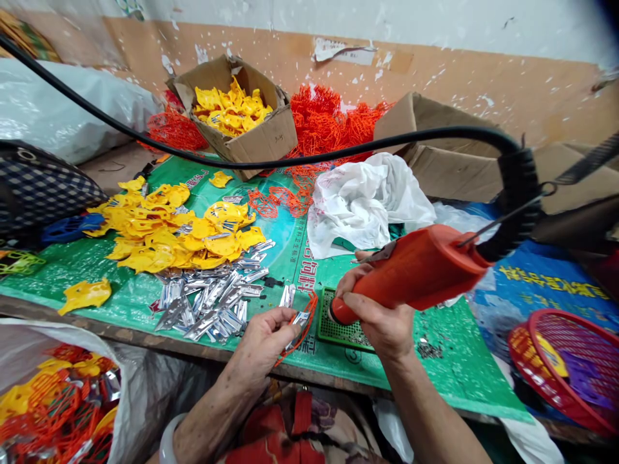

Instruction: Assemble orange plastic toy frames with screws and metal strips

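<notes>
One small metal piece [300, 318], apparently a blade, in left fingers [283, 332].

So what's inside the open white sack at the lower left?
In the white sack, yellow pieces, tangled orange-red netting and some silvery metal pieces show at the top. Whatever lies deeper is covered by them and can't be seen.

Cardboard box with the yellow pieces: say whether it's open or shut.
Open. The cardboard box has no cover across its top, and yellow pieces show inside it.
</notes>
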`<state>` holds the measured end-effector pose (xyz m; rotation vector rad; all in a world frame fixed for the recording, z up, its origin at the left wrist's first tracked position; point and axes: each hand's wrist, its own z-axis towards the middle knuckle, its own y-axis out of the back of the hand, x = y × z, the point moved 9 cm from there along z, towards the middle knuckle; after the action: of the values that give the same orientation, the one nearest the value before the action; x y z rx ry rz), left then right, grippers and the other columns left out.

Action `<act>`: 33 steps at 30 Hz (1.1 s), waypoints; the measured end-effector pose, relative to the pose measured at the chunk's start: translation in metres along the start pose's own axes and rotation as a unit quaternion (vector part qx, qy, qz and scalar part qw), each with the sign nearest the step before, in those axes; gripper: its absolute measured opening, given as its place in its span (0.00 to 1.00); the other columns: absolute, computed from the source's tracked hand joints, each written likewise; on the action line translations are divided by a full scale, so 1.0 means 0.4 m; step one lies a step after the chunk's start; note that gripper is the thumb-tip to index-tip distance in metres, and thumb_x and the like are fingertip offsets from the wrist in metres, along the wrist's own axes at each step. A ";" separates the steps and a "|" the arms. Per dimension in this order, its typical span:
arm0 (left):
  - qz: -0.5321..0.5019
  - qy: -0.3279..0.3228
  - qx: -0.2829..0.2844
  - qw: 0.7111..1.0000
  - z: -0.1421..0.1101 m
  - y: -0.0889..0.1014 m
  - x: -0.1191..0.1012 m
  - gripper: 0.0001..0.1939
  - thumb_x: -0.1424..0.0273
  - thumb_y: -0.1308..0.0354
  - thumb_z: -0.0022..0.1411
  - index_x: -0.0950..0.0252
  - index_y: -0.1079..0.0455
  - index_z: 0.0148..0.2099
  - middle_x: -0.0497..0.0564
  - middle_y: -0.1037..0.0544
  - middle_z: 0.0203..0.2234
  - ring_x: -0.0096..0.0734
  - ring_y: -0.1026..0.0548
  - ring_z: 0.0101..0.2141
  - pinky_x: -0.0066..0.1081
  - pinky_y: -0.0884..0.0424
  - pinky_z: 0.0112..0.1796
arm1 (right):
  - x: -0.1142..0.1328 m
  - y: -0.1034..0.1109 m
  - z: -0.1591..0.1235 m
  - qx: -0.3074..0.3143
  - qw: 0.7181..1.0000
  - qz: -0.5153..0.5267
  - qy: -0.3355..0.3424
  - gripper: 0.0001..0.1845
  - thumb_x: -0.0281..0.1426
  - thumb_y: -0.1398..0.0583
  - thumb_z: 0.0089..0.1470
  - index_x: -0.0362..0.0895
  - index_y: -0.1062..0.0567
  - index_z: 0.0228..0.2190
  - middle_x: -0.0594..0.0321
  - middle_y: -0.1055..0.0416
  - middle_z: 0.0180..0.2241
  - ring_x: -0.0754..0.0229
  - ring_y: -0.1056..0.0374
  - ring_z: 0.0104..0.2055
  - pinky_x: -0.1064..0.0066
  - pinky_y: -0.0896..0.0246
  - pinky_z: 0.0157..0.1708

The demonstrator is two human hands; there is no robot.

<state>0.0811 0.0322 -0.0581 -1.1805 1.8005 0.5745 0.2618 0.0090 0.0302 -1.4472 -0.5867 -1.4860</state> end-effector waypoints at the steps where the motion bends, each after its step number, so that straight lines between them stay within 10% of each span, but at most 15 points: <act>1: -0.001 0.000 0.001 1.000 0.000 0.000 0.001 0.15 0.62 0.35 0.47 0.68 0.25 0.33 0.48 0.24 0.24 0.29 0.31 0.26 0.29 0.38 0.30 | 0.001 0.000 0.000 -0.001 1.000 -0.002 0.001 0.14 0.26 0.34 0.39 0.47 0.29 0.31 0.70 0.30 0.24 0.61 0.33 0.25 0.63 0.38 0.31; 33: 0.003 -0.019 0.000 1.000 0.000 0.002 0.010 0.11 0.62 0.36 0.51 0.65 0.23 0.34 0.49 0.22 0.25 0.32 0.28 0.28 0.28 0.35 0.31 | -0.007 -0.001 0.002 0.016 1.000 -0.009 -0.008 0.06 0.29 0.35 0.41 0.46 0.28 0.24 0.67 0.30 0.24 0.60 0.34 0.27 0.61 0.37 0.31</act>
<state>0.0799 0.0306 -0.0617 -1.1578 1.7717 0.5960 0.2615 0.0107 0.0278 -1.4339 -0.6318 -1.4744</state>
